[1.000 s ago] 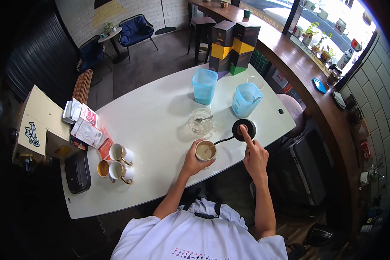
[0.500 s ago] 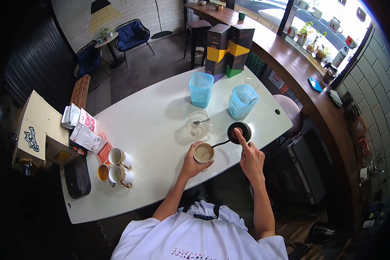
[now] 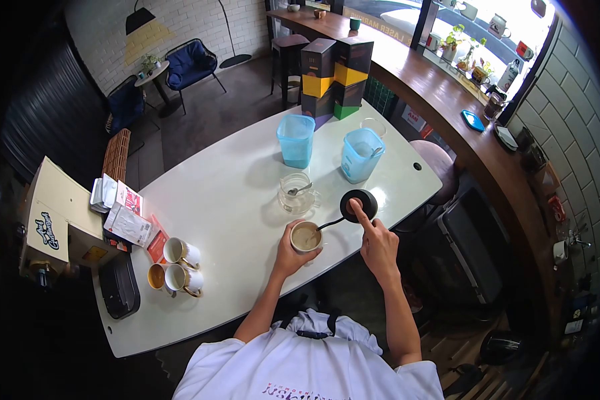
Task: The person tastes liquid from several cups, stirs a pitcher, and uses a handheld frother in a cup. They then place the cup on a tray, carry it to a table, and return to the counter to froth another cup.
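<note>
My left hand [image 3: 290, 255] is wrapped around a cup [image 3: 306, 236] with pale brown liquid in it, at the table's near edge. My right hand [image 3: 380, 248] grips a black gooseneck kettle [image 3: 369, 201]; one finger lies stretched over its lid, and the handle is hidden under the hand. The kettle's thin curved spout [image 3: 331, 224] reaches over the cup's rim. Just beyond the cup, a clear glass vessel [image 3: 297, 199] has a spoon [image 3: 301, 189] in it. Two translucent blue containers [image 3: 295, 141] stand farther back, the right one [image 3: 361, 157] with a utensil inside.
Three white-and-gold mugs [image 3: 189, 256] cluster at the left, near packets [image 3: 130, 223] and a cream-coloured machine [image 3: 57, 220]. Stacked dark boxes [image 3: 319, 87] stand at the table's far end. A wooden counter [image 3: 433, 100] curves along the right, with a stool [image 3: 433, 163] beside the table.
My view has turned slightly, so most of the table appears shifted left. Both hands keep their grips, and the spout stays over the cup.
</note>
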Motion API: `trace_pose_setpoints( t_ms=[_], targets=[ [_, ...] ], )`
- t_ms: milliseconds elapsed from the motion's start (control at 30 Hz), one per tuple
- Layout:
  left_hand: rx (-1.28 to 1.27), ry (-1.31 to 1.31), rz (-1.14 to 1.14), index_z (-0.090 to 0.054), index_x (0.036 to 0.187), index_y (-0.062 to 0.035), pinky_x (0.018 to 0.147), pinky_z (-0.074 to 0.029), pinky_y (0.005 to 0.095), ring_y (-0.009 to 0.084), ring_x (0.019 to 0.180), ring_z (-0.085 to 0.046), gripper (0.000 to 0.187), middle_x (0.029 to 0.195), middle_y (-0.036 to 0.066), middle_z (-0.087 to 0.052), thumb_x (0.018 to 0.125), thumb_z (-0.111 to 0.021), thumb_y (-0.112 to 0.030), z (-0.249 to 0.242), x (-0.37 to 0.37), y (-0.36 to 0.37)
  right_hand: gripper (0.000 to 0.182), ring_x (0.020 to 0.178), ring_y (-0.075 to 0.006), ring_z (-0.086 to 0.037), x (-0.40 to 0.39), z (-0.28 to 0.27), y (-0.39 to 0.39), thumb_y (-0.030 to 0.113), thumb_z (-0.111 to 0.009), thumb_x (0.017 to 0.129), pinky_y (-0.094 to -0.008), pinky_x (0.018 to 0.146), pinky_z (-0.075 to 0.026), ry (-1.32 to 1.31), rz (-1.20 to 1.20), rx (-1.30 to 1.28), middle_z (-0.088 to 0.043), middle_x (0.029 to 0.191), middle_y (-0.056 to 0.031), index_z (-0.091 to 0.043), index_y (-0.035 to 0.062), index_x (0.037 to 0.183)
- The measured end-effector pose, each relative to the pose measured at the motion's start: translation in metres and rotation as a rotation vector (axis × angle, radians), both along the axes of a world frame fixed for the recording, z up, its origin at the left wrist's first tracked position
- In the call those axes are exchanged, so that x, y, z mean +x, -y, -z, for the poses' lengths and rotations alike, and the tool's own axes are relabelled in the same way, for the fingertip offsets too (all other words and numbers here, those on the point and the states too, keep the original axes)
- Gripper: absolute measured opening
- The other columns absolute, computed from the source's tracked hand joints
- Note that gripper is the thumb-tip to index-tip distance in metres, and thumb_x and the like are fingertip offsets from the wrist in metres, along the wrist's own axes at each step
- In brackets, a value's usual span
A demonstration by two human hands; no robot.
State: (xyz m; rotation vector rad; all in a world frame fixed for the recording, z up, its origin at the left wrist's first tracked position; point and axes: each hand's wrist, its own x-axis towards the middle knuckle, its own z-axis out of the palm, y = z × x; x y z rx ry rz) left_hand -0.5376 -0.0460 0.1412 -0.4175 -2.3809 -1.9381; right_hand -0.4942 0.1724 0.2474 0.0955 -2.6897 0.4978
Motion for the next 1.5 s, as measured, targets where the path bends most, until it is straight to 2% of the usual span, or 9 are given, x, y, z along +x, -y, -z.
trace_pose_setpoints(
  t_ms=[633,733,833,900,1233,1300,1500],
  targets=[
    [0.026,0.018,0.004,-0.046,0.13,-0.0064,0.095,-0.049,0.0369,0.0235,0.11,-0.063,0.079,0.116,0.012,-0.063,0.065,-0.088,-0.021,-0.005,0.002,0.0,0.087,0.056,-0.03,-0.058,-0.003,-0.002,0.007,-0.007,-0.059,0.076,-0.0414,0.053,-0.048,0.009,-0.009,-0.001,-0.056,0.069,-0.0112,-0.038,0.0365,0.148],
    [0.025,0.002,0.005,-0.046,0.131,-0.0065,0.095,-0.049,0.0369,0.0236,0.11,-0.063,0.079,0.116,0.012,-0.064,0.065,-0.088,-0.021,-0.002,0.001,0.0,0.092,0.055,-0.03,-0.055,-0.004,0.001,0.008,-0.01,-0.057,0.072,-0.0419,0.053,-0.045,-0.024,-0.02,-0.011,-0.051,0.066,-0.0105,-0.038,0.0352,0.149],
    [0.038,0.026,0.004,-0.046,0.131,-0.0065,0.095,-0.049,0.0369,0.0236,0.11,-0.063,0.079,0.116,0.012,-0.064,0.066,-0.088,-0.021,-0.005,0.002,0.0,0.091,0.055,-0.0299,-0.055,-0.004,0.002,0.009,-0.01,-0.057,0.072,-0.0419,0.053,-0.046,-0.016,-0.02,-0.003,-0.051,0.065,-0.0104,-0.038,0.0355,0.149],
    [0.052,0.078,0.044,-0.044,0.133,-0.0042,0.1,-0.046,0.036,0.0213,0.116,-0.057,0.08,0.121,0.011,-0.059,0.066,-0.087,-0.015,-0.005,0.002,0.001,0.086,0.055,-0.0298,-0.058,-0.004,0.002,0.009,-0.006,-0.059,0.077,-0.041,0.052,-0.047,0.006,-0.014,0.019,-0.056,0.069,-0.0109,-0.038,0.0365,0.148],
    [0.04,0.048,0.043,-0.044,0.132,-0.0047,0.098,-0.047,0.0356,0.0204,0.115,-0.058,0.08,0.12,0.01,-0.06,0.067,-0.087,-0.015,-0.004,0.002,0.001,0.085,0.055,-0.0292,-0.058,-0.005,0.0,0.012,-0.007,-0.059,0.077,-0.0409,0.052,-0.047,-0.006,-0.023,0.032,-0.056,0.068,-0.0105,-0.04,0.0357,0.148],
    [0.058,-0.003,0.016,-0.046,0.131,-0.0059,0.095,-0.049,0.037,0.024,0.11,-0.063,0.079,0.116,0.012,-0.064,0.066,-0.088,-0.022,-0.001,0.001,0.0,0.085,0.055,-0.0296,-0.058,-0.005,0.001,0.011,-0.006,-0.059,0.077,-0.0411,0.052,-0.048,-0.002,-0.017,0.044,-0.056,0.069,-0.0107,-0.039,0.0359,0.148],
    [0.041,0.008,0.02,-0.046,0.131,-0.0058,0.096,-0.048,0.0368,0.0239,0.11,-0.062,0.08,0.117,0.013,-0.063,0.065,-0.089,-0.022,0.0,0.001,0.001,0.085,0.055,-0.0299,-0.058,-0.005,0.0,0.008,-0.006,-0.059,0.077,-0.0415,0.052,-0.048,-0.011,-0.016,0.035,-0.056,0.069,-0.0109,-0.039,0.036,0.148]
  ],
)
